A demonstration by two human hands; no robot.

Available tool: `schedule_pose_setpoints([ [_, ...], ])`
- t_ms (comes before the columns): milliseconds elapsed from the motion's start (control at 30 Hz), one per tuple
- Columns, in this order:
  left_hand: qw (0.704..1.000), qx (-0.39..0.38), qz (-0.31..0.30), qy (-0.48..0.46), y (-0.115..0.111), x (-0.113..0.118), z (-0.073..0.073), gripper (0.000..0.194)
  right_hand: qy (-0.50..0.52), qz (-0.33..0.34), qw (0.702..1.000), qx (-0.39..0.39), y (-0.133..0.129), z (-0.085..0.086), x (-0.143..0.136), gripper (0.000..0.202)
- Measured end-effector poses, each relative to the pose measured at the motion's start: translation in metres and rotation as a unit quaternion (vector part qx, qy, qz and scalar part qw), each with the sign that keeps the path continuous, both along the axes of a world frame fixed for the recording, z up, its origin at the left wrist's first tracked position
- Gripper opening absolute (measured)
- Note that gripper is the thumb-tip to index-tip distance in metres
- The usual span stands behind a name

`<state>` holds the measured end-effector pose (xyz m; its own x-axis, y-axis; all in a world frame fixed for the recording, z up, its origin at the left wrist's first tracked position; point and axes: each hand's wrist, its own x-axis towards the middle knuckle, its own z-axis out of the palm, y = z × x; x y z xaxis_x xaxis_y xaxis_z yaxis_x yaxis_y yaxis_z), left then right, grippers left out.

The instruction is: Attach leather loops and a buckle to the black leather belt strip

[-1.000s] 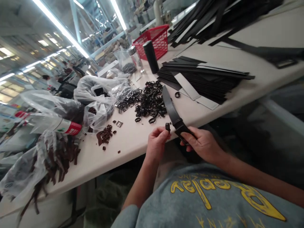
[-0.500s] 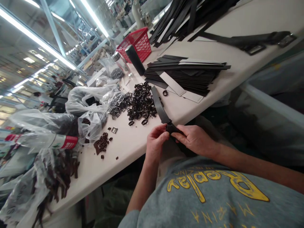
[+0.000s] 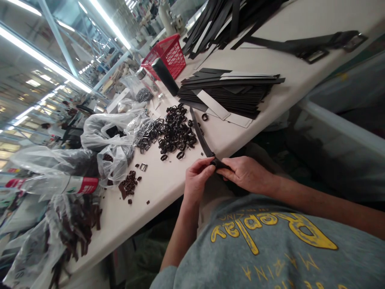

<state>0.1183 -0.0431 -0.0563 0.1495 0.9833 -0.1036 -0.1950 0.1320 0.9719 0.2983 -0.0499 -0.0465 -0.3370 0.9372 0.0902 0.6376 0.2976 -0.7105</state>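
Pinching from both sides, the left hand (image 3: 197, 176) and the right hand (image 3: 245, 173) meet on the near end of a black belt strap (image 3: 201, 136), just off the front edge of the surface (image 3: 168, 180). Each grip is narrow and closed on the strap: the left thumb and fingertips press at a small dark loop (image 3: 214, 162) that sits around the strap, though whether it is fully threaded on cannot be told, and the right fingers hold the strap end just beside it, toward the body. From the two grips the strap's long axis runs away from the person and slightly leftward, lying flat on the surface. Its far end reaches between the pile of black loops (image 3: 176, 132) on its left and the stack of black strips (image 3: 234, 90) on its right. The hands are equally near the loop, touching each other at that point. Farther left lie metal buckles (image 3: 147, 134), clear plastic bags (image 3: 111, 132) and a small heap of brown pieces (image 3: 130, 182); a red basket (image 3: 168, 54) stands at the far side.
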Motion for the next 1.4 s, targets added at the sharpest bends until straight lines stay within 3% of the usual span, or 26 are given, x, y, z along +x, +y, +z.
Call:
schedule_pose_setpoints([
  [167,0.999,0.003,-0.010,0.037,0.002,-0.003,0.002,0.024,-0.095,0.016,0.995,0.004,-0.004,0.005,-0.002,0.019],
  [300,0.997,0.021,-0.027,0.075,0.004,0.001,0.008,0.024,-0.105,0.042,0.994,-0.007,-0.006,0.008,-0.007,0.018],
  [500,0.999,0.001,0.040,-0.017,0.001,0.009,-0.002,0.021,0.038,0.005,0.994,-0.102,-0.002,0.004,-0.006,0.024],
  [600,0.999,-0.014,0.015,-0.027,-0.002,0.006,-0.006,0.023,0.138,0.004,0.977,-0.164,-0.001,0.000,-0.003,0.030],
  [733,1.000,0.002,-0.003,0.022,-0.003,0.002,-0.005,0.022,0.230,0.018,0.952,-0.199,-0.002,-0.004,-0.003,0.034],
  [933,0.982,0.110,-0.002,0.154,-0.007,0.004,-0.002,0.017,0.273,0.016,0.935,-0.226,-0.001,-0.010,-0.005,0.017],
  [1100,0.955,0.144,-0.073,0.250,-0.013,-0.005,0.002,0.020,0.297,0.024,0.922,-0.249,-0.003,-0.013,-0.004,0.017],
  [1233,0.965,0.127,-0.084,0.213,-0.012,-0.009,0.000,0.016,0.310,0.049,0.916,-0.250,-0.004,-0.010,-0.003,0.019],
  [1400,0.996,0.041,-0.004,0.085,-0.012,0.005,-0.004,0.018,0.322,0.054,0.916,-0.233,-0.004,-0.002,-0.002,0.039],
])
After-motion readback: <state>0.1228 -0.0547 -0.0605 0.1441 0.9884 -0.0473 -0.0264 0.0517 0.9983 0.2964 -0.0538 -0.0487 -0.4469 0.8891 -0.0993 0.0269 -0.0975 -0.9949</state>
